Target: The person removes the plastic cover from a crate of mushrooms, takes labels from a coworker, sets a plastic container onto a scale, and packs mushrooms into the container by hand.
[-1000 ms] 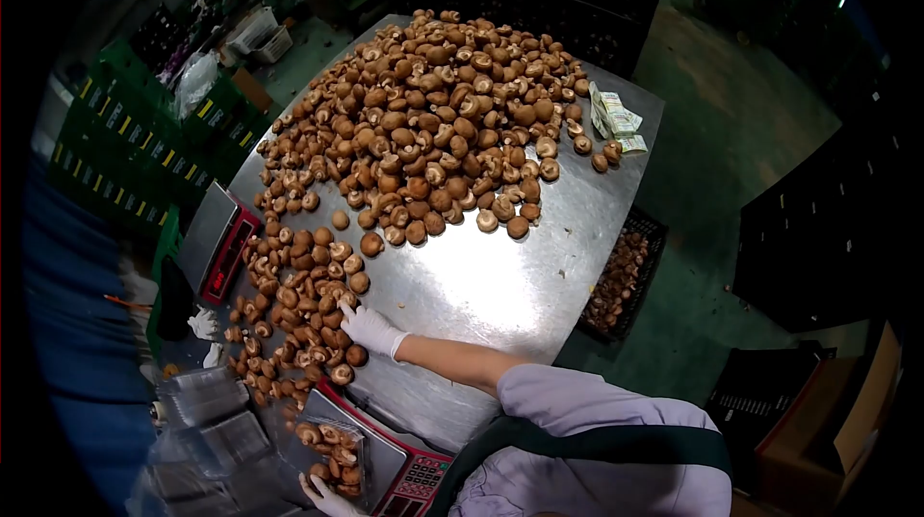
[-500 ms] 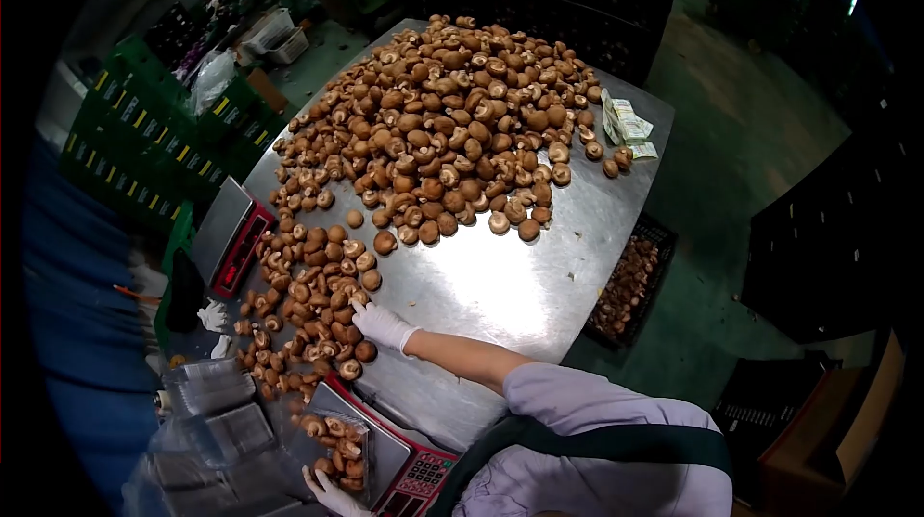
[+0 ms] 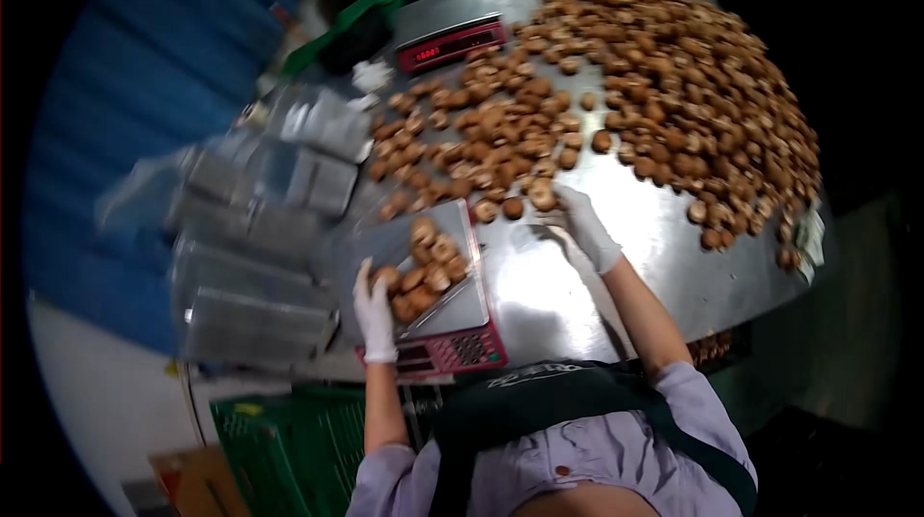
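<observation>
A clear plastic tray [image 3: 445, 301] holding several brown mushrooms [image 3: 412, 278] sits on the near red scale [image 3: 448, 353]. My left hand [image 3: 373, 315], in a white glove, grips the tray's left side, beside the mushrooms. At the near edge of the smaller mushroom heap [image 3: 500, 132], my gloved right hand [image 3: 587, 228] has its fingers closed on a shiitake mushroom [image 3: 542, 194]. That hand is somewhat blurred, and its fingertips are partly hidden.
A large mushroom pile [image 3: 693, 84] covers the table's far right. Stacked clear trays [image 3: 260, 305] lie on the left. Another red scale [image 3: 452, 47] with lit digits stands at the back. Green crates [image 3: 289, 440] are below the near edge; a blue curtain [image 3: 164, 132] hangs at left.
My view has swung left and down, bringing the tray and near scale towards the middle. My right hand now has a mushroom at its fingertips; my left hand remains at the tray.
</observation>
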The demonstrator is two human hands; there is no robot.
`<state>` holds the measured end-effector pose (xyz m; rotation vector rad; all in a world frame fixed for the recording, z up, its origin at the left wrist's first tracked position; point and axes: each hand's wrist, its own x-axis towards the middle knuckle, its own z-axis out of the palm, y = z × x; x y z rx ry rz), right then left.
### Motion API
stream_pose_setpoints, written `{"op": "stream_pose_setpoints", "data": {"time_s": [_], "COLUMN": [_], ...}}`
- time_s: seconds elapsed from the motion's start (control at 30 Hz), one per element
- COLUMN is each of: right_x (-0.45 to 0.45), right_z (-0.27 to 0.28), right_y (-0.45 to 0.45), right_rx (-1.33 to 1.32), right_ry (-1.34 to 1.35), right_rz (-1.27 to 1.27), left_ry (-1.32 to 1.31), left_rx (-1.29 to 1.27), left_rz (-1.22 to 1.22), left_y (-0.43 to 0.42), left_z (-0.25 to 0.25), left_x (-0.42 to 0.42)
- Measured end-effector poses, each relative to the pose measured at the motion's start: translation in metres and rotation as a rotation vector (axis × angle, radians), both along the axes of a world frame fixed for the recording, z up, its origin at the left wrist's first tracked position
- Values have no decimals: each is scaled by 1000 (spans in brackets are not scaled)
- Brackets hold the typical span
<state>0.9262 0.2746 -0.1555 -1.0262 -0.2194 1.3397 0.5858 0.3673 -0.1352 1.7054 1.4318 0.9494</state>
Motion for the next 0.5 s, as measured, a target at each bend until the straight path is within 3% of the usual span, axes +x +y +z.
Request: {"op": "stream_pose_setpoints", "data": {"time_s": [0.27, 0.37, 0.4, 0.5], "right_x": [-59, -89, -101, -136], "right_z": [41, 45, 67, 75], "right_y": [19, 30, 27, 32], "right_rx": [163, 228, 204, 404], "right_ry": [-190, -585, -547, -1100], "right_rz": [322, 272, 316, 158], "left_ry": [44, 74, -14, -147], "left_rx": [-13, 50, -4, -62], "left_rz": [76, 95, 92, 92], "left_y": [-2, 3, 4, 11], "left_z": [12, 7, 12, 11], "left_x": [-2, -17, -19, -29]}}
